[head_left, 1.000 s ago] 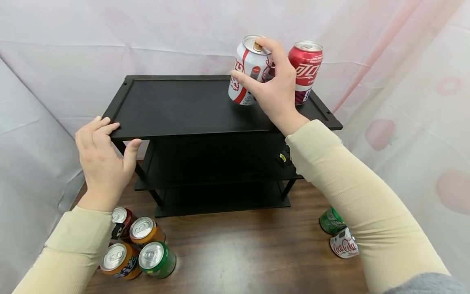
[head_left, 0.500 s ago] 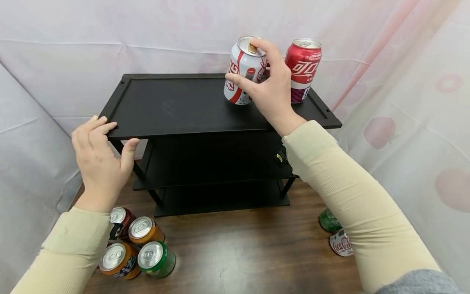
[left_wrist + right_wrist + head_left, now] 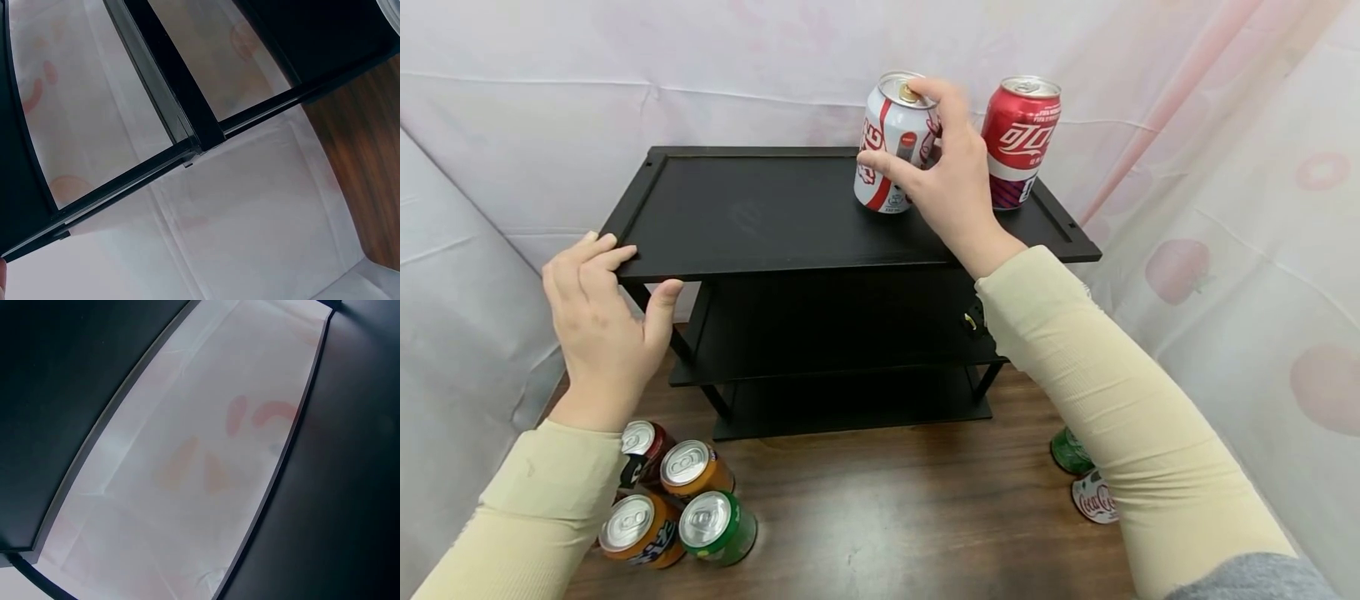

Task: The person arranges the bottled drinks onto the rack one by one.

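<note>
In the head view a white Coca-Cola can point(image 3: 883, 179) with red script stands upright on the top board of a black shelf rack point(image 3: 752, 208). My right hand point(image 3: 951, 179) holds this can, thumb across its front and a finger on the lid by the gold tab. Its other fingers are hidden behind. Just to the right, a red cola can point(image 3: 1024, 142) stands apart from the hand. My left hand point(image 3: 598, 317) rests on the rack's front left corner, fingers on the board and thumb held away below the edge. Neither wrist view shows the held can.
Several cans, among them an orange can point(image 3: 642, 533) and a green can point(image 3: 718, 527), stand on the wooden floor at front left. Another green can point(image 3: 1070, 450) and a Coca-Cola can point(image 3: 1093, 498) are partly behind my right sleeve. Pale printed curtains point(image 3: 1210, 208) surround the rack.
My right hand has shifted the white can slightly left, widening the gap to the red can. The left hand keeps its place on the corner.
</note>
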### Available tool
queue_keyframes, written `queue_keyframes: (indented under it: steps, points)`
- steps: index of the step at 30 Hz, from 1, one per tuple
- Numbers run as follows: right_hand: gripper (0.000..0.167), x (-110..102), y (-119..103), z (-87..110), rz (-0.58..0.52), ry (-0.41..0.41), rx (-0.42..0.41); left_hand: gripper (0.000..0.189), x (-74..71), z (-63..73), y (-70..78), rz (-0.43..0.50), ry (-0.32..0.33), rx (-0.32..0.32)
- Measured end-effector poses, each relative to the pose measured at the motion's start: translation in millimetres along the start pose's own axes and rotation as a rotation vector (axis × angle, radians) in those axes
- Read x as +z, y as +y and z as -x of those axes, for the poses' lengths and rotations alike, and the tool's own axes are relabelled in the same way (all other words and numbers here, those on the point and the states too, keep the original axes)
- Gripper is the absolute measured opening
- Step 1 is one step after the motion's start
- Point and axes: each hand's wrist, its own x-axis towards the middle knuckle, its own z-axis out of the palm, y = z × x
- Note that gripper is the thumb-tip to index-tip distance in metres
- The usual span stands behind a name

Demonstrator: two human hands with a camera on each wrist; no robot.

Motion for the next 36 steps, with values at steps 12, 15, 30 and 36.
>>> queue_keyframes:
  steps: [12, 15, 30, 36]
  points:
    - [0.081, -1.5, 0.4, -1.3, 0.031, -0.125, 0.037, 0.079, 0.0, 0.7, 0.2, 0.005, 0.009, -0.005]
    - [0.083, -0.9, 0.8, -2.0, 0.049, -0.133, 0.038, 0.079, 0.5, 1.0, -0.6, 0.006, 0.010, -0.005]
    - [0.091, 1.3, -2.7, -1.5, 0.104, -0.163, 0.068, 0.080, -0.3, 0.1, -0.7, 0.000, -0.002, -0.005]
    - [0.098, -0.2, -5.3, 0.3, 0.122, -0.167, 0.081, 0.079, -0.2, 0.1, -1.6, 0.002, 0.001, 0.002]
